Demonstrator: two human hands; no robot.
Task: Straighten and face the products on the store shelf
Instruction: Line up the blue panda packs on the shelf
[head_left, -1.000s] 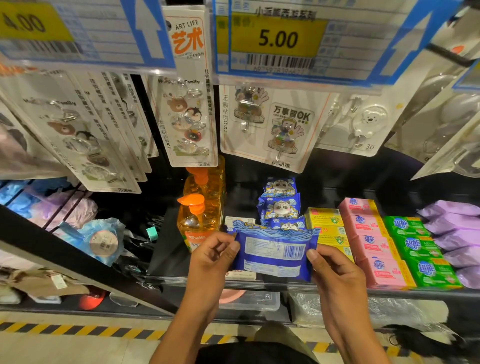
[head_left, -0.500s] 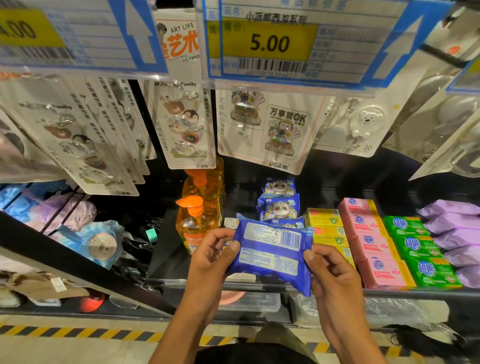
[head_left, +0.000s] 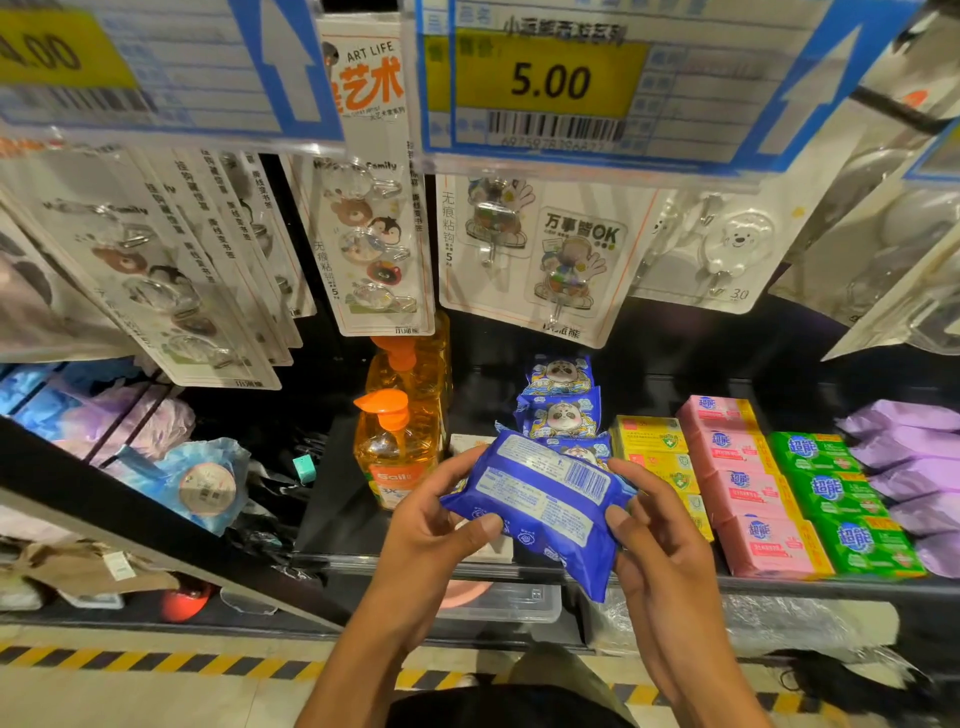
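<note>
A blue soft pack (head_left: 540, 506) with its printed back and barcode facing up is held in front of the black shelf (head_left: 332, 509). My left hand (head_left: 436, 525) grips its left end and my right hand (head_left: 654, 540) grips its right end. The pack is tilted, right end lower and nearer me. Behind it, a row of matching blue packs with a panda face (head_left: 561, 415) runs back along the shelf, and the nearest one is partly hidden by the held pack.
Orange pump bottles (head_left: 397, 447) stand left of the panda row. Yellow boxes (head_left: 649, 436), pink boxes (head_left: 737, 467), green boxes (head_left: 831, 493) and purple packs (head_left: 914, 457) fill the right. Hook cards (head_left: 374, 234) and price tags (head_left: 550, 83) hang overhead.
The blue pack has been lifted off the shelf front, raised and turned clockwise, so its right end now drops toward me. Both hands kept hold of its ends.
</note>
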